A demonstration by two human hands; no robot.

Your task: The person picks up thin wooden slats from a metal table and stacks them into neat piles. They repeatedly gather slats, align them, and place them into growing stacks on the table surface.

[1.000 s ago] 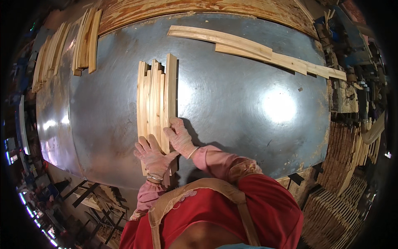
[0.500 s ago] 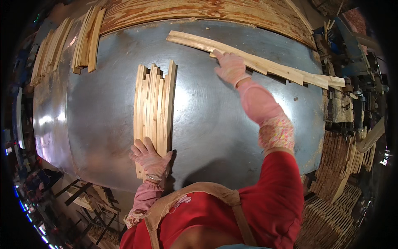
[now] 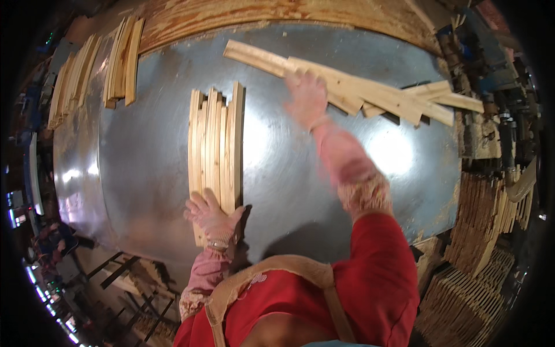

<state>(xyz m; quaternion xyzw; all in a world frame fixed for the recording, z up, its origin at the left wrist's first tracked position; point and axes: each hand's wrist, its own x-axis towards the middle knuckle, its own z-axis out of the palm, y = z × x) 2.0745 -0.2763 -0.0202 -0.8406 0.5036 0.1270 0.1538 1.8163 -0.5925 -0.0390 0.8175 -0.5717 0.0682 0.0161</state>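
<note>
My left hand (image 3: 213, 217) wears a pale glove and lies with its fingers spread on the near end of a bundle of wooden strips (image 3: 215, 144). The strips stand side by side, pointing away from me, their far ends uneven. Farther off to the right, a loose, fanned group of flat wooden strips (image 3: 370, 89) lies crosswise on the metal tabletop (image 3: 277, 173). My gloved right hand (image 3: 306, 98), slightly blurred, reaches to the left part of that group. Its fingers are stretched out over the strips, and no closed grip shows.
Two groups of upright-lying strips, one nearer (image 3: 122, 63) and one farther left (image 3: 75, 75), rest at the far left. A plywood board (image 3: 260, 11) borders the far edge. Stacked wood (image 3: 471, 225) and machinery (image 3: 506, 133) stand along the right side.
My right hand has moved left along the crosswise strips. Those strips have shifted and now fan out, crossing at the right end. My left hand stays on the bundle.
</note>
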